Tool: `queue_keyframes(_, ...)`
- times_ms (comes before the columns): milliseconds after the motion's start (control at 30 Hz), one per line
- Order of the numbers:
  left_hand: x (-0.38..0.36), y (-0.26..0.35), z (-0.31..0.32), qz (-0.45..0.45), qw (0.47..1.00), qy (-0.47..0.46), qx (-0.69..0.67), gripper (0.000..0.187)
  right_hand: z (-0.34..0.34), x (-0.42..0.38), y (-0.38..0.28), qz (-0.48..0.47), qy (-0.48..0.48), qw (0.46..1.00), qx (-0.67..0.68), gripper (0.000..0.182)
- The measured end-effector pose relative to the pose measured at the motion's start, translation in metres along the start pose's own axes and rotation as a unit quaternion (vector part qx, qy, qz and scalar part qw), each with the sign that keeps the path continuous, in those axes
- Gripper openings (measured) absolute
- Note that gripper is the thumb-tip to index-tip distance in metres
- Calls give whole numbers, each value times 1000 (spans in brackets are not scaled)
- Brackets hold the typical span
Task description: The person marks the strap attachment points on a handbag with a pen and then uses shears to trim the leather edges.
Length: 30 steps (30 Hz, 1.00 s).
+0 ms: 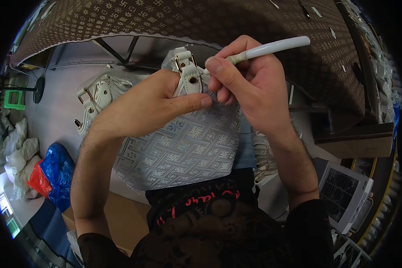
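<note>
1 silver patterned bag (178, 152) rests against the person's black shirt (219, 223) at the lower centre of the frame, probably so that the body steadies it. At upper centre, the left hand (145, 105) grips the bag's white tab (190, 71), thumb across its base, which seems to leave the larger round rivet (192, 80) exposed and the tab firm. The right hand (257, 80) pinches a white-handled tool (279, 47) like a pen, apparently for fine control; its end slants towards the tab, but I cannot tell whether they touch. Left of centre, 1 other white tab (104, 98) hangs unheld. Beyond, a worktop (165, 20) under brown cloth crosses the top of the frame.
</note>
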<state>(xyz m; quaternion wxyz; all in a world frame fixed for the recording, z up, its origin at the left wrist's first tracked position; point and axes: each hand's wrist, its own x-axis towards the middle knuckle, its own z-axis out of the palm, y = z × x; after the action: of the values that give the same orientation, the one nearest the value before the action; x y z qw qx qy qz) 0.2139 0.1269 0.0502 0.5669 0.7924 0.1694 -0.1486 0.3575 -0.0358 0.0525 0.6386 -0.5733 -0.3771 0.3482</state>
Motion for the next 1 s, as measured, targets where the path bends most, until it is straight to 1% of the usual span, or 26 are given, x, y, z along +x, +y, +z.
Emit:
queue_keyframes(67,1,-3,3,3,1000,-3,0,32,0,0,0,0,9,999,-51,15)
queue_keyframes(100,2,-5,8,46,996,66,43,43,4,0,9,-129,22,975,-181,15)
queue_keyframes(133,0,-7,12,88,983,132,87,55,8,-2,22,-252,36,918,-304,15)
queue_keyframes(167,-2,-5,12,89,984,130,88,55,7,2,27,-384,55,833,-394,15)
queue_keyframes(200,-4,-2,12,78,985,120,97,56,7,-1,26,-385,57,831,-397,15)
queue_keyframes(233,-4,2,9,67,986,112,108,57,8,-3,21,-271,57,912,-304,15)
queue_keyframes(267,-4,5,6,70,985,111,110,57,9,-3,17,-148,56,967,-201,15)
queue_keyframes(300,-4,6,4,47,995,70,61,51,5,-2,9,-42,30,997,-49,14)
queue_keyframes(333,-4,7,2,25,999,28,12,45,1,0,5,-42,31,997,-50,14)
queue_keyframes(400,-4,6,0,15,999,30,33,45,-5,2,1,31,-1,998,53,18)
queue_keyframes(467,-4,7,1,4,998,30,52,46,-4,4,2,34,-2,998,55,17)
queue_keyframes(533,-6,12,1,39,999,26,20,46,-1,3,5,38,-4,998,57,17)
queue_keyframes(567,-7,9,4,37,999,26,19,46,2,2,9,-130,32,983,-128,16)
queue_keyframes(600,-8,5,8,71,992,72,71,50,7,1,15,-289,66,905,-305,15)
queue_keyframes(633,-9,3,11,107,980,115,124,54,15,-1,27,-353,91,889,-278,17)
queue_keyframes(667,-8,6,10,108,980,113,124,54,14,-3,25,-353,92,888,-279,17)
queue_keyframes(700,-8,10,7,88,989,84,86,53,11,-3,21,-258,76,937,-222,17)
queue_keyframes(733,-9,13,5,66,995,54,48,52,10,-3,18,-159,60,972,-161,17)
queue_keyframes(767,-9,11,4,66,995,53,49,52,9,-1,16,-86,44,994,-48,19)
queue_keyframes(800,-8,7,3,53,996,54,52,44,5,1,13,-87,46,994,-49,19)
queue_keyframes(833,-7,4,3,39,996,54,54,36,1,4,10,-47,21,999,-8,19)
queue_keyframes(867,-7,6,4,39,996,51,53,36,-1,5,7,-5,-4,999,34,20)
queue_keyframes(933,-7,9,3,52,997,48,28,47,1,4,7,3,3,999,38,19)
queue_keyframes(967,-5,4,5,51,997,47,28,47,1,3,9,-102,21,988,-113,17)
queue_keyframes(1000,-2,-6,8,85,993,66,39,47,3,2,10,-205,37,943,-261,15)
